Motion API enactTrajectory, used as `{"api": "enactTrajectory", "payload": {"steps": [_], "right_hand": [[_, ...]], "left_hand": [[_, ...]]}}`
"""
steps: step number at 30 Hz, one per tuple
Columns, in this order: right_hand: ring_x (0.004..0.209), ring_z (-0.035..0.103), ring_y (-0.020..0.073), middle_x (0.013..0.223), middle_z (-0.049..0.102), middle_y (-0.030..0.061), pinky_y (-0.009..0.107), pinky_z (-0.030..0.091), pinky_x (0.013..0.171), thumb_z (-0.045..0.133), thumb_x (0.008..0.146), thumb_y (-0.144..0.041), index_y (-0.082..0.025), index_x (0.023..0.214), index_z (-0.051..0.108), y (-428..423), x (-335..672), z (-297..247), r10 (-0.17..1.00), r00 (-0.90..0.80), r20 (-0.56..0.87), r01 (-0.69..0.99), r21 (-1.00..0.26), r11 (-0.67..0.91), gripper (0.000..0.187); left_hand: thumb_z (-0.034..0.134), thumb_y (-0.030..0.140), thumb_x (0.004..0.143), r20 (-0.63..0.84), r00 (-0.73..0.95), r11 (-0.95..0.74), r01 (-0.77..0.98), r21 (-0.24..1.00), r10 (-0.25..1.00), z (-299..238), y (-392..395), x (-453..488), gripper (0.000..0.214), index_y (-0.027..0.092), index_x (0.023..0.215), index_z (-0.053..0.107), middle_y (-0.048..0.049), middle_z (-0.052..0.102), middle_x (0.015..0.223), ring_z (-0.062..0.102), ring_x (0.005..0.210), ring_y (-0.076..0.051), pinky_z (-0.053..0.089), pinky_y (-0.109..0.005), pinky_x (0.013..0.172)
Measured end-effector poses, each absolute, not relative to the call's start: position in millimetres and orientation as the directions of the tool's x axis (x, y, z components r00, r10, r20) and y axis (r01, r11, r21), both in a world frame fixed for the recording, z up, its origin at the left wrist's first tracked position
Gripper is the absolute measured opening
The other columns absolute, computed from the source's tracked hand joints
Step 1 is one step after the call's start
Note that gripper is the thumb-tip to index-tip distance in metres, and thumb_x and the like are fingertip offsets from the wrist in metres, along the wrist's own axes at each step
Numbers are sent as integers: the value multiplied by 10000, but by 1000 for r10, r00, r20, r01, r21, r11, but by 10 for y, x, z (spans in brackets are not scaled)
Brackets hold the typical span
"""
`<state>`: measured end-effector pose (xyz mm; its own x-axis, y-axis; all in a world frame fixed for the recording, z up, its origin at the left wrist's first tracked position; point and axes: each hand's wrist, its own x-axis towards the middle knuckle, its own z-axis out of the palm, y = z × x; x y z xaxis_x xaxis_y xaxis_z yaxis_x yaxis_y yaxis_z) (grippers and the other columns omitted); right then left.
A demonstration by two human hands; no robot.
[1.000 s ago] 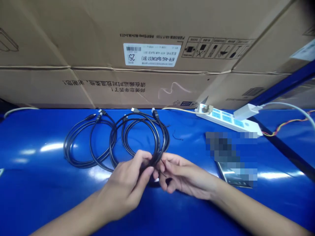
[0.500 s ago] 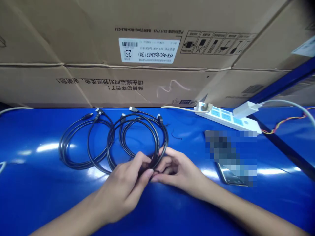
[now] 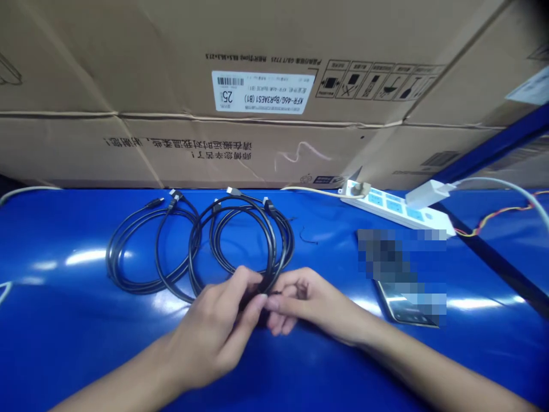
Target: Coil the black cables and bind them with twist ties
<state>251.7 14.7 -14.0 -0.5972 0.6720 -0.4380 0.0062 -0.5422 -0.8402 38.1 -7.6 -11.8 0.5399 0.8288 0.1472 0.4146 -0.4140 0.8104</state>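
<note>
Left hand (image 3: 210, 335) closed, gripping the lower edge of the looped black cables (image 3: 273, 246). Right hand (image 3: 313, 303) half-curled just beside it and reaching the same loop, grip impossible to tell. Loops lying flat on a blue table (image 3: 60, 343), mostly at 12 o'clock from the hands, with connectors (image 3: 234, 190) toward the far edge. Farther out, a white power strip (image 3: 386, 207) at 2 o'clock, a partly blurred phone (image 3: 388, 300) at 3 o'clock, and a cardboard box (image 3: 128, 154) along the far edge at 12 o'clock.
</note>
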Motion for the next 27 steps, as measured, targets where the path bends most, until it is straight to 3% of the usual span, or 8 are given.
{"api": "enactTrajectory", "payload": {"steps": [2,6,10,13,18,21,24,27], "right_hand": [[683,738,147,759,770,32,270,596,683,872,748,-497,-144,856,707,149,2519,-137,658,-611,-440,-1,-830,-557,404],[667,685,126,765,731,0,256,580,671,879,763,-438,-155,974,699,148,2535,-101,723,-596,-349,15,-905,-425,395],[662,673,132,790,755,38,271,569,677,770,861,-513,-154,890,701,171,2564,-106,751,-587,-304,43,-937,-346,367],[679,674,145,796,766,60,284,562,697,741,874,-550,-149,859,698,181,2575,-149,752,-590,-293,89,-950,-300,403],[716,668,166,782,731,42,285,542,705,679,920,-563,-167,862,687,164,2574,-176,771,-580,-264,163,-964,-209,400],[708,653,169,775,721,35,274,518,681,669,934,-551,-175,845,683,202,2619,-136,785,-565,-255,249,-959,-132,386],[673,627,156,729,703,12,249,481,638,628,971,-529,-180,844,692,283,2712,-43,758,-600,-256,366,-930,-24,376],[598,590,157,658,675,-2,253,433,576,583,991,-529,-192,802,701,374,2830,65,830,-533,-165,543,-819,186,404]], "left_hand": [[410,219,1046,128,549,-408,426,807,826,-127,-78,383,119,252,1151,455,1,672,863,686,749,-175,509,-277,672],[404,234,1046,96,576,-409,442,798,812,-123,-75,399,130,249,1142,490,-31,700,960,699,833,-188,519,-284,726],[367,260,1072,64,551,-381,482,789,832,-92,-47,410,162,257,1146,511,3,677,925,666,791,-157,500,-266,713],[392,278,1076,24,542,-354,516,780,840,-102,-34,412,188,257,1194,536,-14,698,1042,681,915,-164,514,-276,800],[391,270,1078,27,589,-409,527,745,807,-165,-12,441,248,220,1065,634,-27,711,1007,678,936,-179,522,-296,859],[396,280,1075,81,607,-508,576,641,790,-88,101,373,277,203,1068,661,-41,714,991,671,932,-198,517,-312,850],[382,312,1072,233,503,-549,691,469,832,133,296,131,308,195,1029,664,-51,723,982,661,935,-218,485,-339,864],[377,382,1054,241,221,-290,907,307,945,355,417,-230,358,199,861,616,-54,686,837,637,775,-231,432,-348,735]]}}
